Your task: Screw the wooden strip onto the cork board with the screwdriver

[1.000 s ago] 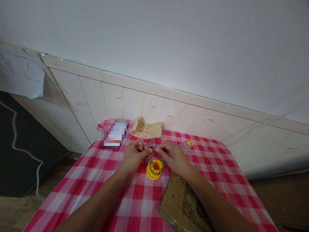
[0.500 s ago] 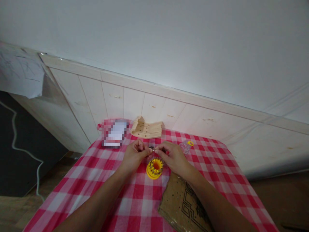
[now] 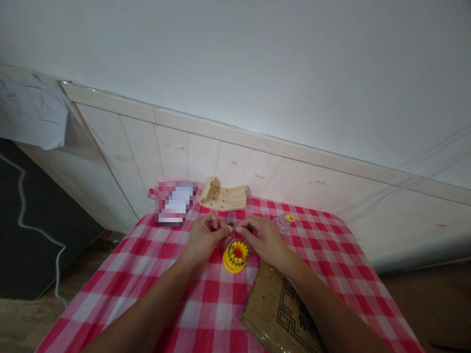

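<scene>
My left hand [image 3: 208, 234] and my right hand [image 3: 260, 234] meet above the table, each closed in a pinch with thumb against finger. Between the fingertips shows a tiny shiny piece [image 3: 234, 228], too small to name. Just below them, nearest to both hands, stands a yellow round plastic holder [image 3: 235, 262] with a hollow centre and rings of small metal pieces round its top. Something dark lies partly hidden behind the fingertips.
A red and white checked cloth [image 3: 198, 314] covers the table. Under my right forearm lies a piece of brown cardboard [image 3: 267, 304]. Farther back are a wooden stand [image 3: 224, 197], a pixelated flat item [image 3: 175, 203] and clear plastic with a yellow ring [image 3: 290, 218]. A white panelled wall [image 3: 206, 157] borders the back.
My fingertips have shifted very slightly around the tiny piece. Everything else looks the same.
</scene>
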